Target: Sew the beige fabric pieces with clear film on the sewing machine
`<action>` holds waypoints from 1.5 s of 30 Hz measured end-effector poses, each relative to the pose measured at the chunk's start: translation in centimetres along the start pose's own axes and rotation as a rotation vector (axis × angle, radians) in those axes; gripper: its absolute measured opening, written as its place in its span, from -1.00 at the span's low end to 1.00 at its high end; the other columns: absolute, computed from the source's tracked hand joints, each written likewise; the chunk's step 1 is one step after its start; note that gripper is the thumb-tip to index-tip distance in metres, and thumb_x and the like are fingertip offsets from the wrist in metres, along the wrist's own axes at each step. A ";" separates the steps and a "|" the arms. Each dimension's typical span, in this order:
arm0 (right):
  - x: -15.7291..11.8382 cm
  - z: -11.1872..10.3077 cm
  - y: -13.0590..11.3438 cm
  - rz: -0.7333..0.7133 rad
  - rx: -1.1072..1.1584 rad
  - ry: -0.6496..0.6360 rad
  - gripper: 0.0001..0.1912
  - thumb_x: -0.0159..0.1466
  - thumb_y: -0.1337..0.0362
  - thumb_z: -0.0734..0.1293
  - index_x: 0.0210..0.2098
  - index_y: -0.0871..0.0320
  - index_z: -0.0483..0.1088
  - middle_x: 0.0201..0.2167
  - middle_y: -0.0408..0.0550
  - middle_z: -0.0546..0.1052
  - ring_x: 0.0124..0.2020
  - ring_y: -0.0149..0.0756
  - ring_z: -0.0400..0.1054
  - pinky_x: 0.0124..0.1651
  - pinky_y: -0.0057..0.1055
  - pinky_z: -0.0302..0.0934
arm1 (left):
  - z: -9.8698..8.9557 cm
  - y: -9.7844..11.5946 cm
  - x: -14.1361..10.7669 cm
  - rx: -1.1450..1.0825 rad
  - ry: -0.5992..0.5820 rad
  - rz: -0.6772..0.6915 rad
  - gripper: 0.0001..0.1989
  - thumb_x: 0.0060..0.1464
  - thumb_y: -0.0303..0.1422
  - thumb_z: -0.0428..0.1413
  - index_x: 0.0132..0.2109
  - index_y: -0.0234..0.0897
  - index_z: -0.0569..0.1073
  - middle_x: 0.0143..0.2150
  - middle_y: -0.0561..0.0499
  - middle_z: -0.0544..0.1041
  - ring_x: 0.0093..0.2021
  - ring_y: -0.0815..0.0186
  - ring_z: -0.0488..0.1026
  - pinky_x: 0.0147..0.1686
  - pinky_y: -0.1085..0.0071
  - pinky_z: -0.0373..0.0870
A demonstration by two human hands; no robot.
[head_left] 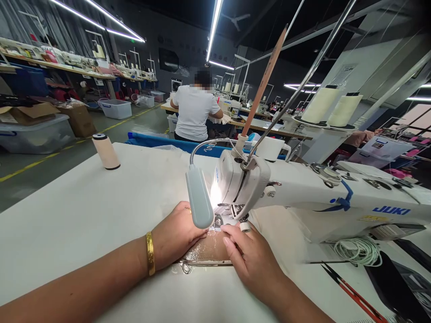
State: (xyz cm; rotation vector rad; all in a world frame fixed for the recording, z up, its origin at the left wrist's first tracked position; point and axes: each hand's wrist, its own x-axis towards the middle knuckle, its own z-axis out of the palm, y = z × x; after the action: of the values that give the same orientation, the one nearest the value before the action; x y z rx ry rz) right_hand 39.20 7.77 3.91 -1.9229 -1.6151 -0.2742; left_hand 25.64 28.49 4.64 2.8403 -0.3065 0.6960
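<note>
A white sewing machine (pixel 289 179) stands on the white table, its lit needle area between my hands. Under the needle area lies brown material (pixel 210 248) with a shiny, clear surface. My left hand (pixel 178 233) rests on its left side, fingers bent together and partly hidden behind the grey-green lamp (pixel 200 197). On the right side, my right hand (pixel 251 255) touches the material near the presser foot with thumb and forefinger close together. Sheer pale fabric (pixel 279 229) spreads behind my right hand.
A thread spool (pixel 106 151) stands at the table's back left. Red-handled tweezers (pixel 353 291), a coil of pale cord (pixel 358 251) and a black object (pixel 390 282) lie at right. A person in white (pixel 193 112) sits ahead at another table.
</note>
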 end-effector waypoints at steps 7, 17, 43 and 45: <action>0.4 -0.9 0.2 0.022 0.033 0.033 -0.81 0.51 0.36 0.20 -0.04 0.10 0.46 -0.20 0.01 0.52 -0.18 -0.13 0.46 -0.18 -0.22 0.45 | 0.0 -0.3 0.7 -0.022 0.091 0.019 -0.74 0.43 -0.46 -0.03 -0.16 -0.21 0.54 -0.14 -0.02 0.69 -0.18 0.19 0.58 -0.03 0.17 0.38; 0.1 -4.7 -0.2 0.014 0.102 -0.082 -0.80 0.53 0.33 0.21 -0.20 0.08 0.43 -0.31 -0.05 0.49 -0.25 -0.17 0.41 -0.21 -0.24 0.38 | 0.6 -1.6 -0.6 0.027 -0.031 -0.099 -0.78 0.44 -0.37 0.00 -0.03 -0.19 0.55 0.00 -0.06 0.67 0.03 0.10 0.56 0.13 0.08 0.39; -6.7 -4.6 -3.1 0.044 0.166 -0.153 -0.77 0.48 0.43 0.26 0.08 0.14 0.42 -0.09 0.03 0.58 -0.12 -0.15 0.39 -0.06 -0.20 0.42 | -2.4 5.9 -2.1 -0.211 -0.095 0.015 -0.69 0.33 -0.52 -0.04 -0.34 -0.17 0.49 -0.30 0.03 0.54 -0.35 0.26 0.43 -0.37 0.39 0.40; -6.9 -3.9 -3.0 0.019 0.155 -0.142 -0.77 0.48 0.43 0.27 0.09 0.15 0.43 -0.14 0.03 0.56 -0.16 -0.15 0.36 -0.12 -0.21 0.40 | -2.7 5.7 -2.5 -0.223 -0.108 -0.021 -0.68 0.37 -0.45 -0.03 -0.35 -0.19 0.51 -0.30 0.00 0.54 -0.32 0.23 0.43 -0.34 0.35 0.40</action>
State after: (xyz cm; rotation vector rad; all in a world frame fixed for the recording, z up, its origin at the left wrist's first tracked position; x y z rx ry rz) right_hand 35.62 0.15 4.37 -1.8737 -1.6563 -0.0037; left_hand 20.90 24.10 6.63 2.6678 -0.3476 0.4728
